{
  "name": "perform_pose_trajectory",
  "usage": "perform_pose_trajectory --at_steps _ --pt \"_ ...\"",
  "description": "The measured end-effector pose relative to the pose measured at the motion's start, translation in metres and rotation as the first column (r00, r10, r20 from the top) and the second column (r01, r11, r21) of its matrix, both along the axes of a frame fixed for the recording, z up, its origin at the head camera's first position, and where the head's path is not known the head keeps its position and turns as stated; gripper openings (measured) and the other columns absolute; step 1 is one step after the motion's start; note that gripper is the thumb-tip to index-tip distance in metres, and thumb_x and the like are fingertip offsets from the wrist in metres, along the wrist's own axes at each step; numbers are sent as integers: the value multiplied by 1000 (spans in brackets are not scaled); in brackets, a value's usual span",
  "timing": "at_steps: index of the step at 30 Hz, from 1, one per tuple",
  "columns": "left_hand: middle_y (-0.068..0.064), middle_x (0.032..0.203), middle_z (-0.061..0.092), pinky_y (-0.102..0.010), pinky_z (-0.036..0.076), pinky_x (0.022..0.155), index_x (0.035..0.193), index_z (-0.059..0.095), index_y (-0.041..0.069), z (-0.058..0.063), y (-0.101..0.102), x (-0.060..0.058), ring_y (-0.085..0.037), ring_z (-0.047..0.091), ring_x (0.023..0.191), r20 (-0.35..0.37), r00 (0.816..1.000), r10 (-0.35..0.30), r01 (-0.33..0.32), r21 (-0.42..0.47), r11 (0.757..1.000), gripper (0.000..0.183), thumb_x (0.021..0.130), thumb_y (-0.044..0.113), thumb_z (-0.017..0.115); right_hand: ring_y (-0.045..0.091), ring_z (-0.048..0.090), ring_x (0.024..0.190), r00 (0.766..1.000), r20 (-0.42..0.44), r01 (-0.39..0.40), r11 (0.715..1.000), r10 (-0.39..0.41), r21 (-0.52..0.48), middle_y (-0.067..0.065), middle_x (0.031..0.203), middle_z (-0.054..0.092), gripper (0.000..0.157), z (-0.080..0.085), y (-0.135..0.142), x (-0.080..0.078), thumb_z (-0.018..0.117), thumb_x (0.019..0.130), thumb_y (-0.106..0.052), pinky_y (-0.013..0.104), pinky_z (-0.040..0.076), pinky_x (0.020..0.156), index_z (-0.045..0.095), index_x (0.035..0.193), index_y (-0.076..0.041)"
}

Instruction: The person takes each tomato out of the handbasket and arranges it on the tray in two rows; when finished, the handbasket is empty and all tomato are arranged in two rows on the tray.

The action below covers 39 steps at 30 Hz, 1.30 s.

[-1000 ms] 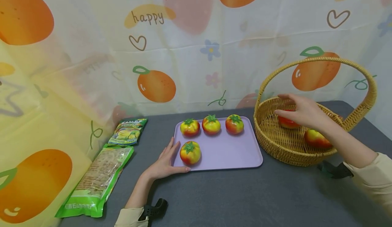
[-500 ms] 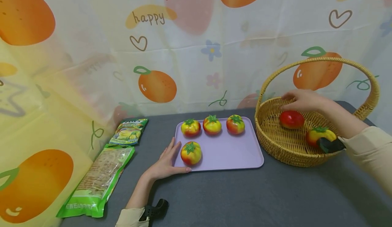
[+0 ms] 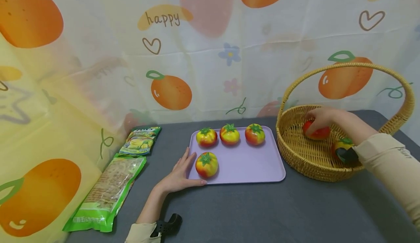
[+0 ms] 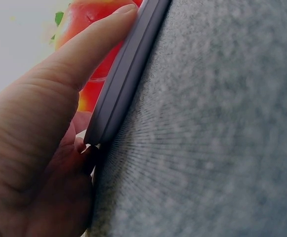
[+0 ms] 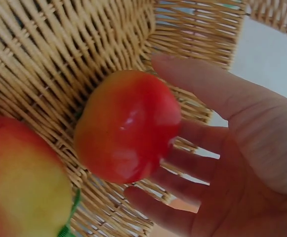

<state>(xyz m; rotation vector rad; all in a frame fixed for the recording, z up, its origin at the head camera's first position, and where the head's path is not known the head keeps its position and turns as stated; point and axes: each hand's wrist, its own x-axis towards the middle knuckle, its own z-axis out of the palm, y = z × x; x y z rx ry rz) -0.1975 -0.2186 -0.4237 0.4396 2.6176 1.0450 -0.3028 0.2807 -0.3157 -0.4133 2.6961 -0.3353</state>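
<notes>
My left hand (image 3: pixel 178 175) lies at the near left corner of a lilac tray (image 3: pixel 247 166), fingers spread along its side. Its thumb (image 4: pixel 91 49) rests straight along the rim. On the tray, a red-yellow tomato (image 3: pixel 206 164) with a green star-shaped top sits nearest that hand. Inside the wicker basket (image 3: pixel 295 163), my right hand (image 3: pixel 323 119) reaches over a red tomato (image 5: pixel 128 126). Its fingers extend along one side of the fruit, and the thumb stands apart from it. Beside it lies another red-yellow tomato (image 5: pixel 22 180), partly hidden by the wrist strap in the head view.
Three more tomatoes, one of them (image 3: pixel 229 134) in the middle, line the tray's back edge. A green-edged food bag (image 3: pixel 108 193) and a smaller green packet (image 3: pixel 140 141) lie at the left. The basket's tall handle (image 3: pixel 347 65) arches over the right forearm. A printed cloth hangs behind the table.
My right hand has lowered from above the basket to the red tomato, the forearm swinging round at the right. The left hand stays at the tray corner. The head view has shifted slightly.
</notes>
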Motion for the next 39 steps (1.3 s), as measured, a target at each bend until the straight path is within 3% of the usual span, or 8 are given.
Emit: perform_pose_trajectory --at_steps 7,16,24,29,39 --pt "-8 162 -13 -63 -2 112 158 15 15 1 -1 0 -39 -6 147 0 1000 -6 6 -5 1000 109 76 54 77 46 50 107 998 54 32 999 -32 -8 36 122 48 84 -6 -1 2 80 76 -28 53 49 82 40 136 15" --pt "-10 162 -13 -66 -1 110 157 16 15 1 0 0 -42 -5 146 -7 1000 -4 4 -9 1000 109 76 54 77 40 52 97 1000 2 24 1000 -24 7 33 116 52 79 -10 2 2 80 74 -22 49 50 76 43 134 14" --pt "-9 162 -14 -66 -2 110 157 17 16 1 -1 0 -42 -6 146 -1 1000 -1 1 -3 1000 108 76 53 77 36 54 94 999 -54 0 999 -2 -41 27 111 57 71 -10 6 5 80 74 -23 46 51 72 50 128 11" --pt "-9 162 -14 -65 -2 111 157 17 16 0 -1 0 -42 -6 146 -5 1000 -3 3 -3 1000 107 76 53 77 34 58 90 996 -92 -5 997 -3 -79 22 107 58 64 -7 7 7 78 77 -27 44 52 66 52 125 8" --pt "-9 162 -13 -67 0 110 157 19 17 0 -1 0 -42 -4 146 -7 1000 -4 4 -2 1000 106 76 53 77 30 59 89 985 -171 -6 986 -22 -167 21 107 59 64 8 5 22 79 81 -33 43 52 70 51 121 9"
